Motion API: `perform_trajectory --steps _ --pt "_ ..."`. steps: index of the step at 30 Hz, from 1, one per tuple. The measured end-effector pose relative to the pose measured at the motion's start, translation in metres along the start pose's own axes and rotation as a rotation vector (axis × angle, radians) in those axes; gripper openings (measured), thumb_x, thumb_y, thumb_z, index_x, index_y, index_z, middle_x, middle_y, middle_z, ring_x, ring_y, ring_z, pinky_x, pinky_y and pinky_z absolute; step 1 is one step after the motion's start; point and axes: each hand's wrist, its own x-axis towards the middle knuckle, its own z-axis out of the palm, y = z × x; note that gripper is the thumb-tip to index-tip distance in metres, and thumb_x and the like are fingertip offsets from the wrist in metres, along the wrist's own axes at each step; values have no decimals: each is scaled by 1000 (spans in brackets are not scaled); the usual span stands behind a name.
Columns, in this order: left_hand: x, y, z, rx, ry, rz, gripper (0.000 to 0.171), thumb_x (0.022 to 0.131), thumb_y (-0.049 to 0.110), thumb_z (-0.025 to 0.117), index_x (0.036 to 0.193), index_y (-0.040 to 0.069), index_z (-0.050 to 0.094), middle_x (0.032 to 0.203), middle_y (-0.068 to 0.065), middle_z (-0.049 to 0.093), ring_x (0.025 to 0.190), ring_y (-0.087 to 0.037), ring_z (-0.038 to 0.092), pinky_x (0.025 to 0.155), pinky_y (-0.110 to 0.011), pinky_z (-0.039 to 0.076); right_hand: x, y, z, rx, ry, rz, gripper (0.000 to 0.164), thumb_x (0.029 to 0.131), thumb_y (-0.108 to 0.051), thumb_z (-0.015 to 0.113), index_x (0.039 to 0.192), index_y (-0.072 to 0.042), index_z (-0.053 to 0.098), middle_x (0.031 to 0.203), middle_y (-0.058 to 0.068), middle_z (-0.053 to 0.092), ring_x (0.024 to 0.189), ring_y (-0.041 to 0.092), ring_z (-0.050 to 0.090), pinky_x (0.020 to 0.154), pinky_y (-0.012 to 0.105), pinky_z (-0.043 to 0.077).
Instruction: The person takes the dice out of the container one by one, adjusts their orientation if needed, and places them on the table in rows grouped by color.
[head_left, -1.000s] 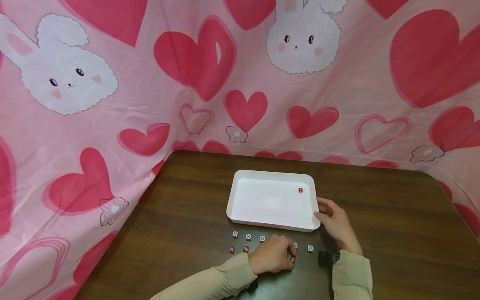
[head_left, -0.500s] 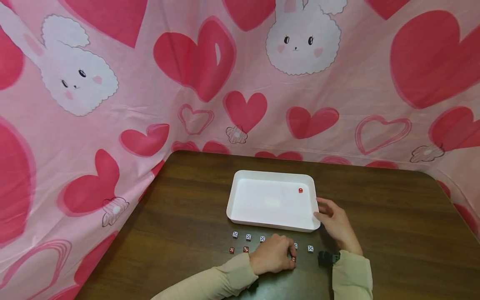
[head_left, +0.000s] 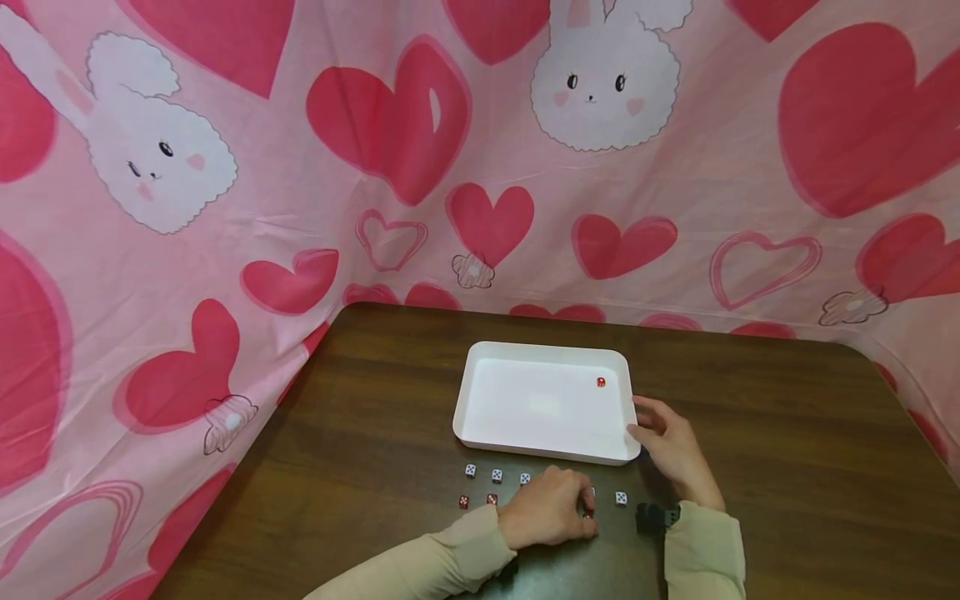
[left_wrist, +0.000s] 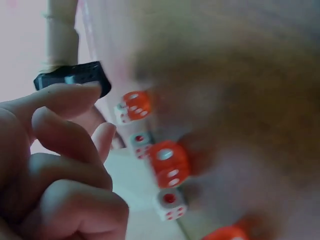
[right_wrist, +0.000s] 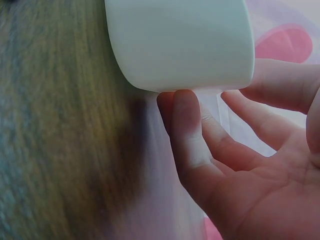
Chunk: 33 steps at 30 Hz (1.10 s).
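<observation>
My left hand (head_left: 547, 507) is low over the rows of dice. Its curled fingers surround a red die (left_wrist: 135, 105), mostly hidden in the head view; in the left wrist view the fingertips (left_wrist: 90, 92) show a gap from it. Another red die (left_wrist: 169, 164) stands by a white die (left_wrist: 171, 204). My right hand (head_left: 671, 446) holds the right side of a shallow white tray (head_left: 459, 408): in the right wrist view one finger reaches over the rim while other fingertips (right_wrist: 186, 102) touch the outer wall. A single red die (head_left: 601, 382) lies inside the tray.
Two rows of dice lie before the tray, white ones like this white die (head_left: 470, 471) behind red ones like this red die (head_left: 463, 502); some are hidden by my left hand. A brown wooden table (head_left: 390, 367) meets a pink heart-print cloth (head_left: 420, 275).
My left thumb has shifted slightly right, covering more of the red die by it. My right hand and the tray have stayed in place.
</observation>
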Motion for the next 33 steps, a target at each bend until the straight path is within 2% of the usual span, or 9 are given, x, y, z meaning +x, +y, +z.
perform_trajectory --steps 5,11,16,24,28,33 --pt "0 5 -14 -67 -10 51 8 82 29 63 79 21 63 50 19 52 41 7 42 43 -12 35 0 -1 0 -4 -3 5 49 88 -19 55 133 -10 39 122 23 51 104 31 52 83 40 46" --pt "3 8 -41 -58 -1 90 11 85 32 59 83 23 63 49 16 50 40 4 41 41 -15 35 -1 0 1 -6 -9 8 48 88 -19 55 133 -10 39 122 23 51 102 31 54 83 42 46" --pt "10 9 -73 -59 105 125 10 85 31 59 84 22 63 51 13 48 42 2 41 42 -16 35 -1 -1 0 -4 -8 4 49 89 -20 54 133 -9 39 123 24 51 103 33 53 85 45 45" --pt "22 7 -124 -149 291 149 10 86 29 56 87 23 64 60 11 53 53 -2 45 50 -17 37 -1 -6 -1 -8 -25 40 52 89 -24 54 136 -11 36 128 24 46 112 37 47 89 49 42" --pt "29 7 -141 -185 363 177 11 87 29 56 88 22 64 69 12 55 63 -2 48 57 -16 41 -2 -6 -1 -8 -35 59 53 89 -25 54 137 -12 34 128 23 45 112 36 45 89 49 42" --pt "38 10 -153 -287 426 191 13 87 29 58 92 20 64 78 12 58 71 -4 52 64 -17 44 -2 -6 -1 -13 -35 61 53 89 -26 54 137 -12 35 128 23 45 112 36 46 89 48 42"
